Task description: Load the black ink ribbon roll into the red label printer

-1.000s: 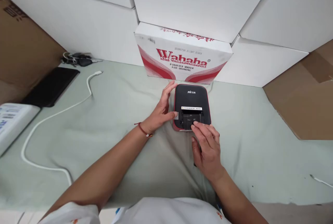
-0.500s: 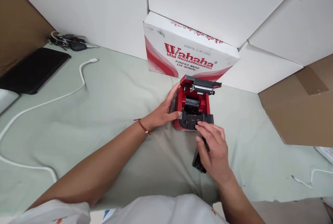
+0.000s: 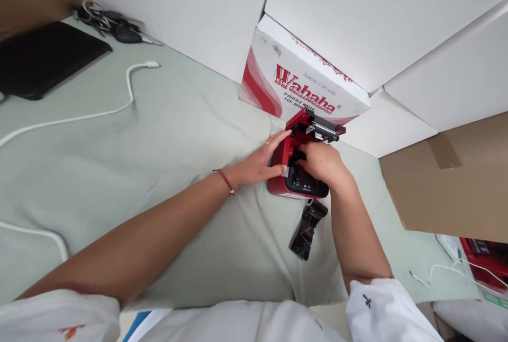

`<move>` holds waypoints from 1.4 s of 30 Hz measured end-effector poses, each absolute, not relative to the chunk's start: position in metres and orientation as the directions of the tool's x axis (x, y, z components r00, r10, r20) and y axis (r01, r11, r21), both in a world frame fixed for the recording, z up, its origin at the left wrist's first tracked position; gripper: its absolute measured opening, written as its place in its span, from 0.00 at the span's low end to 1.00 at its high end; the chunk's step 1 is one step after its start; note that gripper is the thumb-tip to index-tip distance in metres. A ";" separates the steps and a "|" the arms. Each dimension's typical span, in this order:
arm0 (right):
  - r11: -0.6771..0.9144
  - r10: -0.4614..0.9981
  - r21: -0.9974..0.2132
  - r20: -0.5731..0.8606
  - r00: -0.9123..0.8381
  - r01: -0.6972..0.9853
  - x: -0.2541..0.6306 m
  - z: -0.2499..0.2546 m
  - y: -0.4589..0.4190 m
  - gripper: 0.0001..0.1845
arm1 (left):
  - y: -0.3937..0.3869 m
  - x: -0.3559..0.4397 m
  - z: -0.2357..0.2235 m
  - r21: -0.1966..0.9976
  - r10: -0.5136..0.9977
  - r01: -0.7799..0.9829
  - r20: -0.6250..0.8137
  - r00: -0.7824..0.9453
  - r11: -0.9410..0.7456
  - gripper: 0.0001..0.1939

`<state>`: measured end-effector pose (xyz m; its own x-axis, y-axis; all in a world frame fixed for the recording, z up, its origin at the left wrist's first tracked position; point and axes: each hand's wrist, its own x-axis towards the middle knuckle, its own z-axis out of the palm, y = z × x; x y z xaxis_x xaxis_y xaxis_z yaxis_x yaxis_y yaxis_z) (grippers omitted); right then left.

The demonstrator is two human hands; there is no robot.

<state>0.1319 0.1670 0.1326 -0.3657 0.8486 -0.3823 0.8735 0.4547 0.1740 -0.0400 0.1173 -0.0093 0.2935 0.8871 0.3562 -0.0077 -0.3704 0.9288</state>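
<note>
Red device (image 3: pixel 305 183), lid (image 3: pixel 322 128) up, sits just before carton (image 3: pixel 304 82) | left hand (image 3: pixel 262 164): digits apart, at its left edge | right hand (image 3: pixel 322 161): inside, grip cannot be told | wide cloth (image 3: pixel 190 125) between carton and white cable (image 3: pixel 130 83)

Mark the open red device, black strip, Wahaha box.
Open red device (image 3: pixel 305 188): head view, black front panel.
Black strip (image 3: pixel 307 228): head view, its middle.
Wahaha box (image 3: pixel 305 89): head view, lettered front face.
</note>
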 end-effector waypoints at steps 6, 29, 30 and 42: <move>0.416 0.878 -0.120 -0.203 -0.433 0.901 0.183 0.159 0.128 0.17 | 0.112 -0.040 -0.006 0.943 0.899 -0.086 0.331 0.286 -0.320 0.50; 0.216 0.935 -0.471 -0.152 -0.320 0.855 0.282 0.075 0.066 0.21 | 0.115 -0.041 -0.008 0.943 0.895 -0.090 0.332 0.297 -0.320 0.46; 0.226 0.927 -0.465 -0.168 -0.336 0.856 0.280 0.076 0.066 0.20 | 0.115 -0.041 -0.008 0.943 0.895 -0.091 0.333 0.296 -0.321 0.46; 0.536 0.540 -0.558 -0.351 -0.765 0.634 0.251 0.177 0.070 0.16 | 0.117 -0.040 -0.008 0.930 0.889 -0.042 0.360 0.283 -0.364 0.47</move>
<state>0.2511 0.0699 0.1767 -0.7654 0.5396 -0.3508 0.6336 0.5362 -0.5578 -0.0399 0.1173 -0.0084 0.2832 0.8887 0.3604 -0.0418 -0.3640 0.9304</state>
